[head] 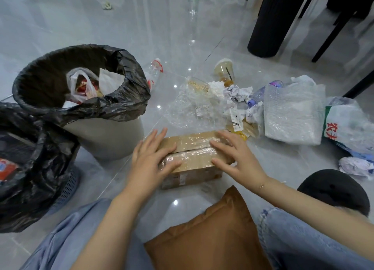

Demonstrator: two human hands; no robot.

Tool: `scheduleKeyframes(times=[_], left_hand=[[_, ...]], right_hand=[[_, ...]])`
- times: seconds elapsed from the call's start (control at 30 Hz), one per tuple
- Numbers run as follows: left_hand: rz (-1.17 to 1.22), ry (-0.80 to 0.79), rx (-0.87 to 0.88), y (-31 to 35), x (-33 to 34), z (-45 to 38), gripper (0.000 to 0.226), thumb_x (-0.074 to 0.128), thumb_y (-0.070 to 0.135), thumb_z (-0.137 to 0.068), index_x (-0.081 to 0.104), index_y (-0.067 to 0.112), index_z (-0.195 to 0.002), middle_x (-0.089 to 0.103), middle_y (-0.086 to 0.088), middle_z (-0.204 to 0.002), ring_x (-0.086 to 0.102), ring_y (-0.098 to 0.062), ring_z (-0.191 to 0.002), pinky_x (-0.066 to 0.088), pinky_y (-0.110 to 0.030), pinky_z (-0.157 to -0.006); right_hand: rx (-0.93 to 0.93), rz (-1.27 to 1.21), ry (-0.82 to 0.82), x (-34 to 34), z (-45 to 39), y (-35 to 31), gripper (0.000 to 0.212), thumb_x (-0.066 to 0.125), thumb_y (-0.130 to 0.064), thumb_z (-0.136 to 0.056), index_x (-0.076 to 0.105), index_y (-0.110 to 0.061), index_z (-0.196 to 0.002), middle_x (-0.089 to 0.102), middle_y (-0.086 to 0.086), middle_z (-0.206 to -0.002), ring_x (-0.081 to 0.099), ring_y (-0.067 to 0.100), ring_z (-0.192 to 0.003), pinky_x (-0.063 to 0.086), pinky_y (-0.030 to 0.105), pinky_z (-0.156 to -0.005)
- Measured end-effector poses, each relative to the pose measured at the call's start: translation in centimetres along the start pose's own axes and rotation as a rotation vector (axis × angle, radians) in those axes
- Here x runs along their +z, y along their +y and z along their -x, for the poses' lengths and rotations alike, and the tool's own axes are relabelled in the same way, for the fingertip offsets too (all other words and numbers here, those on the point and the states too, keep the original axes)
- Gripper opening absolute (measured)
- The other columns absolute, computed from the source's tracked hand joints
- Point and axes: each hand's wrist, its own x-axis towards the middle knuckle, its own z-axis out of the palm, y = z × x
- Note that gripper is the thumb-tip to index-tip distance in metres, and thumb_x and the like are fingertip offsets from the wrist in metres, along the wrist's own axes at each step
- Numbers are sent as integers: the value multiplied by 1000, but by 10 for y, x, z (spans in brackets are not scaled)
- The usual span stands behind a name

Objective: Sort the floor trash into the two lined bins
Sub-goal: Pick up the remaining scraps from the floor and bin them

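Head view, left to right. Black-lined mesh plastic bin (pixel 30 168) cut off at left edge, contents unclear beyond red-white scrap. Round grey bin with crinkled black liner (pixel 81 91) holds white paper, clear bag of red scraps. Left hand (pixel 149 158) flat, fingers spread, pressing on brown cardboard box wrapped in glossy clear tape (pixel 192 158) on floor between knees. Right hand (pixel 232 154) likewise flat on box top. Beyond: crumpled clear film (pixel 194 110), white bubble-wrap pouch (pixel 293 116), printed plastic bag (pixel 348 124) cut off at right edge.
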Motion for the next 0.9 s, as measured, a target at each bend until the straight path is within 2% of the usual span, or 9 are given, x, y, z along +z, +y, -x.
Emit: scheduleKeyframes(times=[0.13,0.27,0.37,0.43,0.57,0.67,0.77,0.83,0.9], left_hand=[[-384,-257,38,15,10,-1,84,12,81,-78,8,42,-152,-9,11,-161,-16,-10,-146,-8,-55,-116],[-548,-308,107,19,14,-10,99,48,78,-76,-5,40,-152,-13,-1,-162,-10,-28,-149,-1,-61,-114],[-481,-340,76,15,17,-16,93,56,65,-81,-1,43,-151,-8,-2,-162,-1,-33,-147,30,-56,-111],[-428,-315,106,16,16,-14,89,63,62,-77,15,43,-149,10,-7,-160,14,-35,-140,48,-53,-94],[-455,-322,73,21,12,-9,84,64,63,-76,22,42,-146,20,-7,-153,19,-31,-133,51,-51,-87],[-546,-276,-23,38,16,13,86,68,64,-71,34,36,-145,34,-12,-146,35,-35,-124,52,-50,-83],[-674,-256,-199,68,19,37,85,61,66,-75,36,28,-147,43,-17,-143,46,-42,-120,37,-61,-92],[-735,-280,-296,83,20,35,84,43,66,-88,13,23,-154,23,-19,-154,27,-44,-137,6,-70,-106],[-767,-315,-316,94,18,16,86,37,62,-92,4,11,-153,4,-19,-159,3,-44,-145,-8,-68,-108]], right_hand=[[-93,178,-71,1,6,7,67,48,-64,-87,47,-24,-140,35,-3,-152,19,16,-145,18,27,-117],[-115,294,-94,2,1,11,73,53,-64,-82,45,-23,-142,34,-1,-152,21,21,-144,25,36,-115],[-104,300,-97,3,-3,12,70,51,-62,-82,50,-20,-138,38,2,-150,24,23,-143,25,36,-114],[-100,293,-105,3,-1,12,68,49,-62,-82,52,-21,-137,38,0,-150,22,21,-144,26,34,-113],[-58,230,-170,3,3,7,66,46,-60,-85,42,-28,-143,25,-9,-156,6,11,-147,31,30,-107],[-69,164,-197,-1,7,4,62,48,-56,-89,35,-33,-146,16,-12,-158,4,11,-148,19,31,-117],[-59,77,-121,-10,18,2,54,49,-46,-92,41,-30,-143,24,-11,-156,16,8,-145,16,22,-117],[85,83,-38,-20,22,5,45,50,-32,-92,50,-25,-136,39,-10,-147,37,9,-135,34,21,-103],[336,257,-107,-33,18,13,35,48,-16,-90,56,-25,-124,50,-7,-133,52,15,-115,42,25,-79]])
